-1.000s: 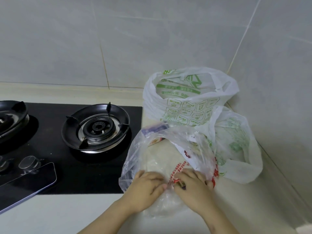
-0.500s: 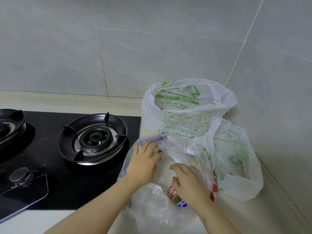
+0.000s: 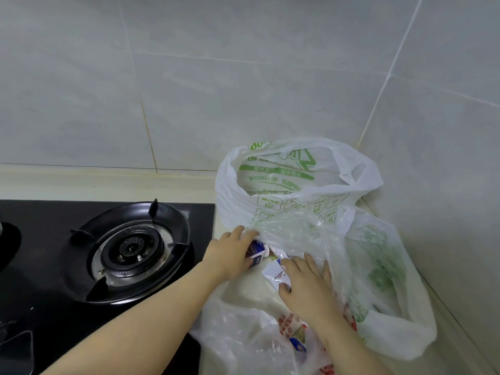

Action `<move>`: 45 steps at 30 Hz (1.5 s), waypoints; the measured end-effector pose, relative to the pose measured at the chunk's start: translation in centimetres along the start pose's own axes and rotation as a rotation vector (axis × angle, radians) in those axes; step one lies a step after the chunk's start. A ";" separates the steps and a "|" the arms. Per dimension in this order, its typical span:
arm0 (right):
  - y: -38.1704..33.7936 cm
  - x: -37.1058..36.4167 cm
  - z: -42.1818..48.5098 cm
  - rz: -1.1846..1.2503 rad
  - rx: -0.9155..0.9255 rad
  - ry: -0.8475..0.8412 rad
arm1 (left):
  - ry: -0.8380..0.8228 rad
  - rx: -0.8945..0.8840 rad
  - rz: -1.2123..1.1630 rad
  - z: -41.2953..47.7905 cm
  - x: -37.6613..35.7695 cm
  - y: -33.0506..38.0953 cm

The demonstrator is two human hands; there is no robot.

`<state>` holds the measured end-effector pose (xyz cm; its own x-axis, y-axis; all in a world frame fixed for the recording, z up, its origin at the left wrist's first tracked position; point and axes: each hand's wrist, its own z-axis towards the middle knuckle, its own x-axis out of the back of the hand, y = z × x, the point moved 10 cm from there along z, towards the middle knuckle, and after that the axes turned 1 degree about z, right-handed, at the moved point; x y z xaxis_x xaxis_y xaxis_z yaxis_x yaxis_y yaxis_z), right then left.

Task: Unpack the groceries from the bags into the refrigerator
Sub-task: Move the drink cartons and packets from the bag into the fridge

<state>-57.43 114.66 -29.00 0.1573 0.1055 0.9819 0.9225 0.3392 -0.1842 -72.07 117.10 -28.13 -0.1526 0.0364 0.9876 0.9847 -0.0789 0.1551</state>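
A clear plastic bag (image 3: 243, 334) with red print lies open on the counter in front of me. Both hands are inside its mouth. My left hand (image 3: 230, 255) grips a dark blue and white carton (image 3: 255, 253) at the bag's left side. My right hand (image 3: 308, 285) rests on a white carton (image 3: 273, 272) beside it, fingers curled over its edge. Behind stands a white bag with green print (image 3: 297, 182), open at the top. A second white and green bag (image 3: 387, 280) slumps to the right against the wall.
A black gas hob (image 3: 40, 266) with a round burner (image 3: 132, 250) fills the left, right beside the bags. A dark phone-like slab (image 3: 16, 350) lies at the bottom left corner. Tiled walls close off the back and the right side.
Both hands have moved from the clear bag's front edge deeper into its mouth. The left hand has closed on the blue carton and the right now lies on the white carton.
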 end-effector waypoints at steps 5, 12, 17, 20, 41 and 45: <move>1.0 -1.6 1.3 -0.005 -0.033 -0.126 | -0.172 0.030 -0.153 1.4 -2.8 0.2; 1.4 -2.6 1.1 0.043 0.014 -0.186 | -0.297 -0.016 -0.200 1.1 -3.6 0.4; 1.0 -2.2 -0.3 0.149 0.037 -0.166 | -0.109 -0.070 -0.041 0.0 -2.3 0.8; 1.4 -0.4 -0.5 0.131 0.020 -0.002 | 0.068 -0.194 -0.015 -1.5 -1.0 2.3; 2.8 -0.5 1.3 0.027 -0.021 0.009 | -0.080 -0.018 -0.033 1.0 -2.6 2.5; 2.8 -0.1 0.6 0.060 0.049 0.068 | 0.013 -0.010 -0.029 0.9 -1.9 2.5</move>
<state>-55.03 116.13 -29.69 0.2373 0.0636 0.9694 0.8924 0.3800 -0.2433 -69.20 117.71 -29.63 -0.1822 0.0255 0.9829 0.9790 -0.0879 0.1838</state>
